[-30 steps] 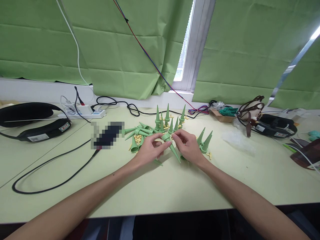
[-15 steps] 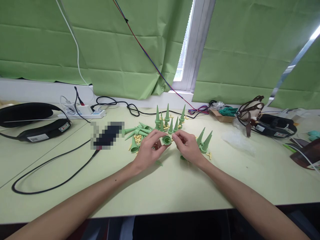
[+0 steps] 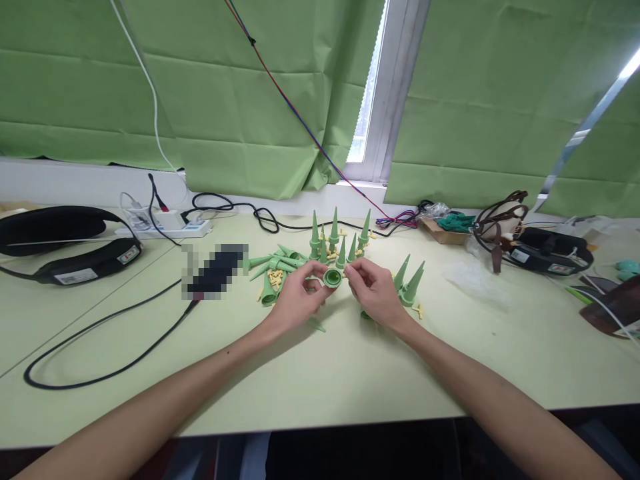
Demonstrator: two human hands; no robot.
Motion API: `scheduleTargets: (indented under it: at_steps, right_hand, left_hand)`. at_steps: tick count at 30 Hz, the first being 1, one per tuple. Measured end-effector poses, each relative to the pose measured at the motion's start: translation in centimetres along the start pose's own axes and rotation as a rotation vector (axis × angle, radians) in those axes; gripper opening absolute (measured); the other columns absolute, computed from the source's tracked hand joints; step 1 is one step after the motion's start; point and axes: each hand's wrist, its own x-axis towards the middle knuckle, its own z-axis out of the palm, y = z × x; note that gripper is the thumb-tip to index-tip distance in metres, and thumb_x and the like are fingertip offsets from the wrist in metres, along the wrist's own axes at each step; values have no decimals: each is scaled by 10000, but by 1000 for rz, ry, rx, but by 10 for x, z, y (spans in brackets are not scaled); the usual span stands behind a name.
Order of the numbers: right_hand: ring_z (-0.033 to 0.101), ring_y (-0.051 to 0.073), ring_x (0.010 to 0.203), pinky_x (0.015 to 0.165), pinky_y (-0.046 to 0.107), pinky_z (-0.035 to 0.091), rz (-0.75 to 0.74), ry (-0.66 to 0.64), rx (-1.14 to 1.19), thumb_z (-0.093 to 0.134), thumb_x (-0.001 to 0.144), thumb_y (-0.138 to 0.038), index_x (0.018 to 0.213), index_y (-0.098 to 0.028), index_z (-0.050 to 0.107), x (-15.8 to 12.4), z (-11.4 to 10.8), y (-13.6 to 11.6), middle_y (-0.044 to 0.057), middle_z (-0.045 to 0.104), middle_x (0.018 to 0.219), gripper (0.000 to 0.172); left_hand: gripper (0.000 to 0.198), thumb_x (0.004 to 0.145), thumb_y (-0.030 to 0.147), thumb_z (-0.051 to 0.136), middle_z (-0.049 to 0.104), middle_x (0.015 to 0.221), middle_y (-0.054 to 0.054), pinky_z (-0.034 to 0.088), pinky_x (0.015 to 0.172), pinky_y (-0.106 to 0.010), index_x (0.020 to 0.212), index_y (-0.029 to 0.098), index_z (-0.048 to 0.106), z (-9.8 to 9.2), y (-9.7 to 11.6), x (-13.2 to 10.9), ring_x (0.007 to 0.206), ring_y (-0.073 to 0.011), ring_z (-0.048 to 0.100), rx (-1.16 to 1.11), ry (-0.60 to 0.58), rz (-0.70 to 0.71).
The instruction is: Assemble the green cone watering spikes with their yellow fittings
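Note:
My left hand (image 3: pixel 300 293) is closed around a green plastic watering spike (image 3: pixel 333 278), its round hollow end turned toward me. Just right of that rim, my right hand (image 3: pixel 371 287) pinches a small yellow valve piece (image 3: pixel 345 273), mostly covered by the fingertips. Several green spikes (image 3: pixel 341 255) stand upright behind my hands with yellow valves by their bases. Left of my left hand lies a pile of loose green spikes (image 3: pixel 269 291) and small yellow valves (image 3: pixel 275 279). More upright spikes (image 3: pixel 411 287) stand beyond my right wrist, beside a loose yellow valve (image 3: pixel 419 311).
A phone-like dark object (image 3: pixel 216 270), blurred out, lies left with a black cable (image 3: pixel 27 373) looping from it. Black headsets (image 3: pixel 85 260) rest at both sides. A power strip (image 3: pixel 175 229), a cardboard box (image 3: pixel 443 232) and clear plastic wrap (image 3: pixel 475 280) also occupy the table.
The held spike has tilted slightly in my left hand, its open end shifting a little upward. The fingers of my left hand have changed position slightly; my right hand stays almost still.

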Motion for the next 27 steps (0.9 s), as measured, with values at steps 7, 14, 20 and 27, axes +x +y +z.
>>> scheduleTargets:
  at_steps: [7,14,20,27]
  right_hand:
    - [419,94,503,494,239,343,-16,-25,-1,503,961,-393,815,-189,562,0,0,-4,-35,488,591,258]
    - [462,99,516,513,237,367,-37,-54,-27,512,954,-385,819,-193,572,0,-1,-5,-26,535,603,242]
    - [460,107,534,520,244,357,-52,-59,-72,507,951,-392,837,-196,575,1,-1,-4,-22,529,614,237]
    - [417,106,531,522,251,334,-60,-60,-101,498,956,-388,799,-195,551,1,-1,-3,-30,493,603,255]
  left_hand:
    - [398,883,541,560,565,533,-6,420,402,-226,786,156,576,0,-6,6,416,-111,509,-312,-151,-170]
    - [394,843,529,642,568,687,-10,414,400,-219,803,138,610,1,1,3,470,-94,540,-496,-181,-231]
    - [355,828,505,672,477,582,38,400,404,-210,833,153,626,-1,1,3,444,-90,520,-460,-161,-199]
    - [319,849,499,641,496,572,41,383,384,-216,836,186,578,-3,-3,2,429,-101,500,-279,-144,-37]
